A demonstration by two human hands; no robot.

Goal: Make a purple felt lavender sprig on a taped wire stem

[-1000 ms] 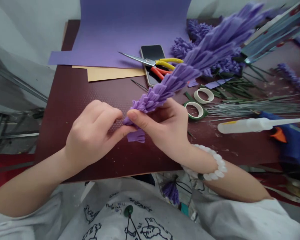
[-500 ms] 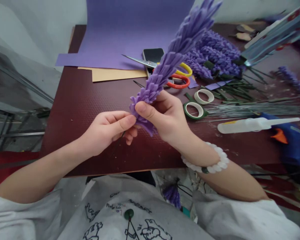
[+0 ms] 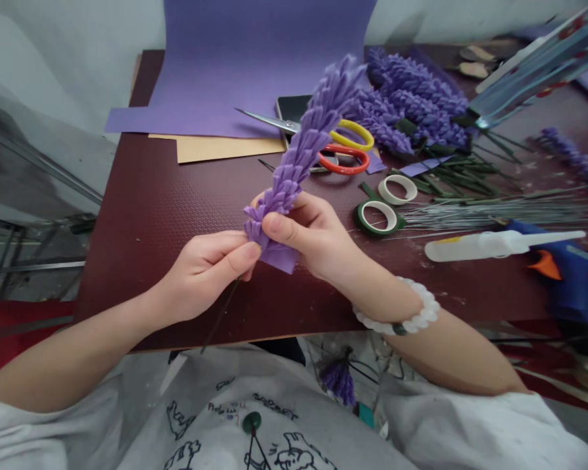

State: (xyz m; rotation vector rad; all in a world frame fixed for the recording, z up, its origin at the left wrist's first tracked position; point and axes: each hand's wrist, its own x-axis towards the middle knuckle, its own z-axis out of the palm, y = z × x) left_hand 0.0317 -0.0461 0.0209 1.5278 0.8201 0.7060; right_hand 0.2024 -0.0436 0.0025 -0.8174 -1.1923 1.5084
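Both hands hold a purple paper lavender spike (image 3: 304,147) above the dark red table (image 3: 151,202). My right hand (image 3: 316,238) pinches its lower end, thumb pressed on the loose purple fringe strip (image 3: 277,256). My left hand (image 3: 210,264) grips the thin dark wire stem (image 3: 220,313) just below the petals, thumb against the spike's base. The spike points up and to the right, away from me.
Behind the spike lie scissors (image 3: 340,147) with yellow and red handles, a phone (image 3: 291,108), purple paper sheets (image 3: 255,59) and finished lavender spikes (image 3: 411,98). Two tape rolls (image 3: 382,212), green wires (image 3: 494,209), a glue bottle (image 3: 490,245) and a blue glue gun (image 3: 563,267) sit at right.
The spike has swung from lying towards the right to standing steeper. My left hand has turned from covering the base to pinching the stem below it. The wire stem now shows.
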